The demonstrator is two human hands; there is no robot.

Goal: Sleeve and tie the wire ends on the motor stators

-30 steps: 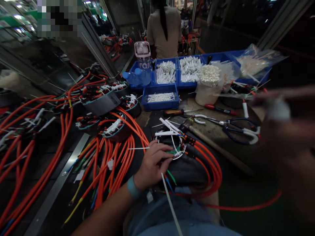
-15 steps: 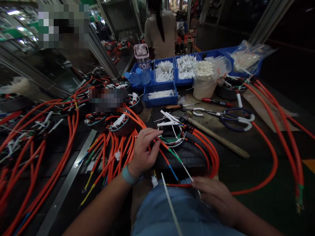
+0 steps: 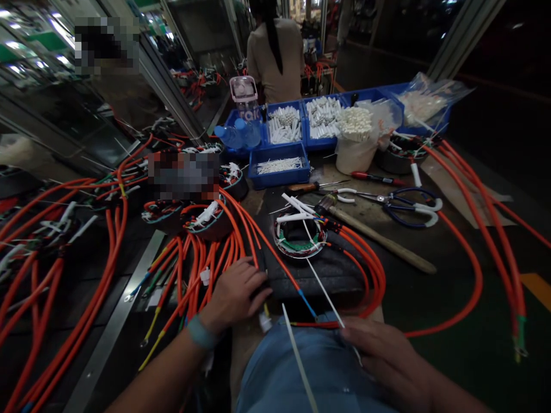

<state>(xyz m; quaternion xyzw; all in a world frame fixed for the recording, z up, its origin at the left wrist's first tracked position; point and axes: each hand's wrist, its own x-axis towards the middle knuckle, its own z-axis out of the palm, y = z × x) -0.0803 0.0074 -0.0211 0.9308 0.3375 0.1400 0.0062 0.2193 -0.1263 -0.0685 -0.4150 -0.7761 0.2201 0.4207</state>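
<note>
A ring-shaped motor stator (image 3: pixel 282 244) lies on a dark pad, with white sleeves and orange cables attached. From its near edge a thin white cord (image 3: pixel 321 282) runs down to my right hand (image 3: pixel 379 344), whose fingers are closed on it by my lap. My left hand (image 3: pixel 236 289) is over the orange cables (image 3: pixel 206 244) left of the pad, fingers loosely curved and thumb apart. It touches a cable there; what lies under the palm is hidden. Between my hands, a blue-tipped orange cable (image 3: pixel 297 284) hangs toward my lap. A pale strip (image 3: pixel 297 355) lies across my blue clothing.
Behind the stator are a screwdriver (image 3: pixel 326 202), a wooden-handled tool (image 3: pixel 383 241) and large cutters (image 3: pixel 407 203). Blue bins (image 3: pixel 279 178) of white sleeves, a white tub (image 3: pixel 355 158) and bottles (image 3: pixel 247 133) stand farther back. More stators (image 3: pixel 210 223) crowd the left. Another person (image 3: pixel 275 57) faces away.
My left hand has moved down and left, away from the stator, and a green-sleeved cable end beside it has gone from view. My right hand still holds the cord, almost in place.
</note>
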